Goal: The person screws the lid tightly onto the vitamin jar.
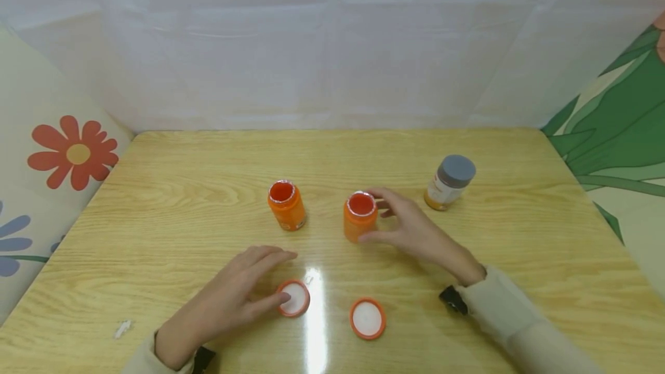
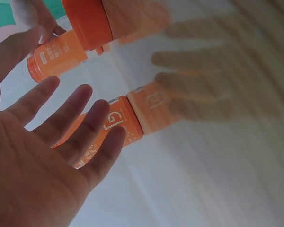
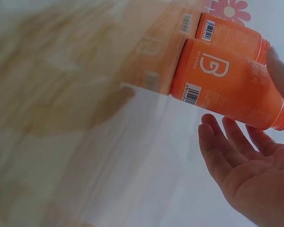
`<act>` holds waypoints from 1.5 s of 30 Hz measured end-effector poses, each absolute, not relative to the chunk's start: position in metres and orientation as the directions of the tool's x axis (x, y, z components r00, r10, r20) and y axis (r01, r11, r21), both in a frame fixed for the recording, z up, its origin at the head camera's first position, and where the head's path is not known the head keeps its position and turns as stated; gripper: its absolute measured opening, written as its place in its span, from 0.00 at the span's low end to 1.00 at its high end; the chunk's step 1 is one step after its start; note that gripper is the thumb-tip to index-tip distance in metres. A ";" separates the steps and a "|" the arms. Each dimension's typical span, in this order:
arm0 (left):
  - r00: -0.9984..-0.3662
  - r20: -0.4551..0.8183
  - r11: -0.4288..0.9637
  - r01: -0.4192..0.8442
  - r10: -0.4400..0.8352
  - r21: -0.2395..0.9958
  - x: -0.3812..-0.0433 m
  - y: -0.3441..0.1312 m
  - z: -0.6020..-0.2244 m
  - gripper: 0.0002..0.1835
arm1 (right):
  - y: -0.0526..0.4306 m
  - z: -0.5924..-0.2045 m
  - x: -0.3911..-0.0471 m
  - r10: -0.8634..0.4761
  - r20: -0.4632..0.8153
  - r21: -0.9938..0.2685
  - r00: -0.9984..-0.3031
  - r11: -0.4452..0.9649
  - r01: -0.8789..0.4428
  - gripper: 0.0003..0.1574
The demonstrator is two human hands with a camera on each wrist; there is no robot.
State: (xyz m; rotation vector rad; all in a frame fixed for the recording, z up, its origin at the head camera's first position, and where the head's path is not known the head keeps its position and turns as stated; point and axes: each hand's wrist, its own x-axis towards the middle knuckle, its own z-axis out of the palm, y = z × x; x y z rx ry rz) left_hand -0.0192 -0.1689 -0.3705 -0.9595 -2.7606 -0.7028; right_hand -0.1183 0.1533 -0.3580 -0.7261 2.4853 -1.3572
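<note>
Two uncapped orange bottles stand upright on the table: the left bottle (image 1: 289, 212) and the right bottle (image 1: 358, 225). Beside the right one is my right hand (image 1: 410, 229), thumb and fingers spread about its side; the right wrist view shows a gap between several fingers and the bottle (image 3: 222, 80). Nearer to me, my left hand (image 1: 236, 287) hovers with fingers stretched out and thumb over the edge of an orange-rimmed lid (image 1: 296, 299), which lies with its white inside up. A second lid (image 1: 367, 319) lies the same way to its right.
Toward the back right of the wooden table (image 1: 197, 166) stands a jar (image 1: 449, 182) with a grey cap and white label. A small white scrap (image 1: 122, 329) lies at the front left. White sheeting (image 1: 332, 62) rises behind the table.
</note>
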 end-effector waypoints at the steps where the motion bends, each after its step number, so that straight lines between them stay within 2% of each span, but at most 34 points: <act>1: -0.792 0.259 0.692 0.609 0.552 0.388 -0.019 -0.169 -0.371 0.32 | 0.152 -0.358 -0.118 -0.520 0.041 -0.835 -0.853 0.451 -0.315 0.51; 14: -0.830 0.092 0.739 0.536 0.551 0.408 -0.015 -0.167 -0.369 0.34 | 0.147 -0.360 -0.120 -0.523 0.005 -0.830 -0.852 0.473 -0.295 0.47; 23: -0.770 0.133 0.679 0.619 0.624 0.394 -0.018 -0.166 -0.370 0.31 | 0.145 -0.360 -0.120 -0.527 0.002 -0.831 -0.850 0.471 -0.295 0.46; 38: -0.778 0.065 0.705 0.599 0.625 0.380 -0.019 -0.164 -0.369 0.29 | 0.146 -0.362 -0.120 -0.526 0.019 -0.828 -0.850 0.469 -0.309 0.43; 45: -0.771 0.106 0.697 0.618 0.628 0.363 -0.019 -0.164 -0.370 0.26 | 0.145 -0.361 -0.119 -0.522 0.014 -0.834 -0.853 0.465 -0.298 0.43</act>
